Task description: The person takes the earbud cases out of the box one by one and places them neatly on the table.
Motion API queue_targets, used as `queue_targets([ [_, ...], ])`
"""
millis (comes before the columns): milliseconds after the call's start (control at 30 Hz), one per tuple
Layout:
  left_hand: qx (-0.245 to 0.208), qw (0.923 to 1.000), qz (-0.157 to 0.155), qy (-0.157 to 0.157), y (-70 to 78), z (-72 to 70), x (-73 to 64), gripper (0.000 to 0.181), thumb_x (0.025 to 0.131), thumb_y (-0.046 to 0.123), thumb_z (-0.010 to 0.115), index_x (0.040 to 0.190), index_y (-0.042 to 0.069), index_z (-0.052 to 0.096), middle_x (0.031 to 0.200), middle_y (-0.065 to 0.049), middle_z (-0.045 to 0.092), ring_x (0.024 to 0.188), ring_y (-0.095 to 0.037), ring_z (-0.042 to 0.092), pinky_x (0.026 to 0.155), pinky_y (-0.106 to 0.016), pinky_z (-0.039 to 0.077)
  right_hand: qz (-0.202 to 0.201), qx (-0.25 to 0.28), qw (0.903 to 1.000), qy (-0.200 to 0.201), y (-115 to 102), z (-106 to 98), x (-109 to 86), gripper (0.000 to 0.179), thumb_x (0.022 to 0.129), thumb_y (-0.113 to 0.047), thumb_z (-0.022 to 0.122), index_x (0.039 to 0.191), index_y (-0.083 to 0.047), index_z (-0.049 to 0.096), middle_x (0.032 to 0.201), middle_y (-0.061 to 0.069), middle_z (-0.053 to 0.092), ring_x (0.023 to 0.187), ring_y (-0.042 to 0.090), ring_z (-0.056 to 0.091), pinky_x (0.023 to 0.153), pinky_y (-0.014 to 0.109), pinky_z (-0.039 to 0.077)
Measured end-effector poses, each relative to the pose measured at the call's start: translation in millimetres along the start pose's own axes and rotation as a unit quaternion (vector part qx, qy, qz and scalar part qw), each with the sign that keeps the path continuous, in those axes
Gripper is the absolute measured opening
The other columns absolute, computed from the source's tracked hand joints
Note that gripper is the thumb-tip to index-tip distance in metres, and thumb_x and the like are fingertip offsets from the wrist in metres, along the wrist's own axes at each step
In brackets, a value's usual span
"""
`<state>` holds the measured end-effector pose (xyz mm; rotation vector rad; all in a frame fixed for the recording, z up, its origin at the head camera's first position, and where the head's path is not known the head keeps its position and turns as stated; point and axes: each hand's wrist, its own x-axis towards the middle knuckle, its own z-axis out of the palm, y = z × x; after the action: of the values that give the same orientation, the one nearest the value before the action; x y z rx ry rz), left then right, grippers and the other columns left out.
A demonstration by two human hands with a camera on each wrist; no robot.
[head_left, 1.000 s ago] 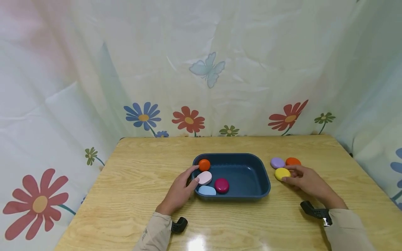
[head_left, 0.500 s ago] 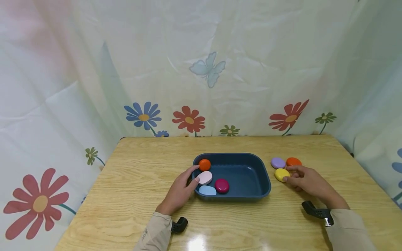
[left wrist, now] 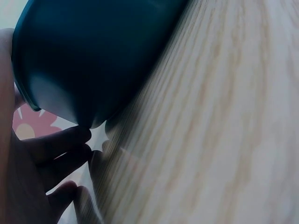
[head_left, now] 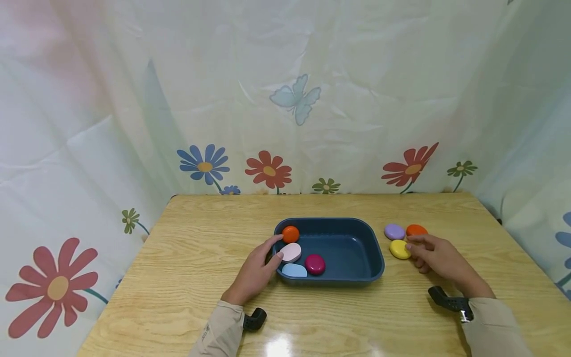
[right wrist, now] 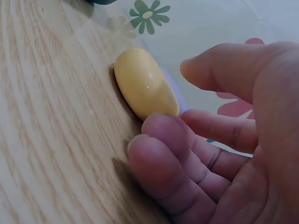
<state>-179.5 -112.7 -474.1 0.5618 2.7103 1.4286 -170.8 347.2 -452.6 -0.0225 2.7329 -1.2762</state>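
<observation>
Left hand [head_left: 253, 270]: grasping the end of a navy rectangular tray [head_left: 330, 281], thumb and forefinger at the rim, further fingers lower down outside the wall.

Right hand [head_left: 440, 259]: released, fingers loosely bent beside a glossy yellow disc [head_left: 398, 250]. In the right wrist view the thumb stands apart from the disc; whether a fingertip touches it, one cannot tell.

Yellow disc: flat on the wooden table [head_left: 196, 238], just off the right hand's fingertips, on the side towards the tray.

Lilac disc [head_left: 394, 231]: on the table, past the yellow one as seen from the right hand.

Red-orange disc [head_left: 417, 229]: on the table, just beyond the right forefinger, beside the lilac disc.

Tray: between the hands, holding four rounded pieces. Orange piece [head_left: 291, 234], just beyond the left forefinger's tip; pale pink oval [head_left: 292, 252], at the left thumb's tip; light blue piece [head_left: 294, 270], on the wearer's side of that thumb; magenta disc [head_left: 314, 264], farther from the left hand, towards the right.

Flower-printed curtain [head_left: 348, 114]: beyond both hands, behind the table.
</observation>
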Motion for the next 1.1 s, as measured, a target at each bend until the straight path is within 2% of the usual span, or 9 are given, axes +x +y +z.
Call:
queue_targets([
  [267, -0.003, 1.0000, -0.003, -0.001, -0.8, 0.4, 1.4, 0.049, 0.105, 0.044, 0.049, 0.152, 0.031, 0.044, 0.153, 0.006, 0.043, 0.141, -0.020, 0.039, 0.115, -0.049, 0.032, 0.013, 0.069, 0.9971, 0.027, 2, -1, 2.8, 0.060, 0.106, -0.039, 0.049, 0.139, 0.011, 0.044, 0.100, 0.018, 0.059, 0.075, 0.021, 0.063, 0.066, 0.032, 0.060],
  [467, -0.005, 1.0000, -0.003, -0.004, -2.3, 2.0, 0.6, 0.051, 0.104, 0.048, 0.048, 0.152, 0.032, 0.043, 0.153, 0.006, 0.042, 0.141, -0.020, 0.039, 0.115, -0.049, 0.032, 0.011, 0.085, 0.9952, 0.048, 1, 1, 4.4, 0.060, 0.105, -0.043, 0.050, 0.137, 0.007, 0.048, 0.102, 0.019, 0.059, 0.076, 0.019, 0.063, 0.065, 0.032, 0.059],
  [767, -0.001, 1.0000, -0.006, -0.002, -1.6, 1.3, 1.8, 0.051, 0.104, 0.048, 0.047, 0.152, 0.032, 0.043, 0.154, 0.007, 0.042, 0.142, -0.020, 0.038, 0.116, -0.049, 0.032, -0.043, 0.067, 0.9951, 0.057, -16, 5, 5.9, 0.055, 0.105, -0.043, 0.050, 0.137, 0.002, 0.054, 0.101, 0.017, 0.061, 0.078, 0.020, 0.062, 0.063, 0.030, 0.057],
  [933, 0.001, 1.0000, -0.005, 0.003, -1.3, 0.7, 2.1, 0.050, 0.105, 0.045, 0.048, 0.152, 0.031, 0.044, 0.154, 0.006, 0.042, 0.142, -0.020, 0.039, 0.116, -0.049, 0.032, -0.076, 0.098, 0.9914, 0.043, -29, 13, 10.1, 0.048, 0.104, -0.035, 0.055, 0.136, 0.001, 0.057, 0.095, 0.013, 0.063, 0.076, 0.020, 0.061, 0.059, 0.031, 0.054],
  [1100, 0.001, 1.0000, -0.004, 0.004, -1.1, 0.3, 1.4, 0.048, 0.105, 0.041, 0.049, 0.152, 0.030, 0.044, 0.154, 0.006, 0.042, 0.142, -0.020, 0.038, 0.116, -0.049, 0.031, -0.102, 0.116, 0.9876, 0.029, -44, 22, 14.9, 0.045, 0.105, -0.031, 0.055, 0.133, 0.004, 0.056, 0.092, 0.018, 0.061, 0.072, 0.026, 0.060, 0.054, 0.032, 0.051],
])
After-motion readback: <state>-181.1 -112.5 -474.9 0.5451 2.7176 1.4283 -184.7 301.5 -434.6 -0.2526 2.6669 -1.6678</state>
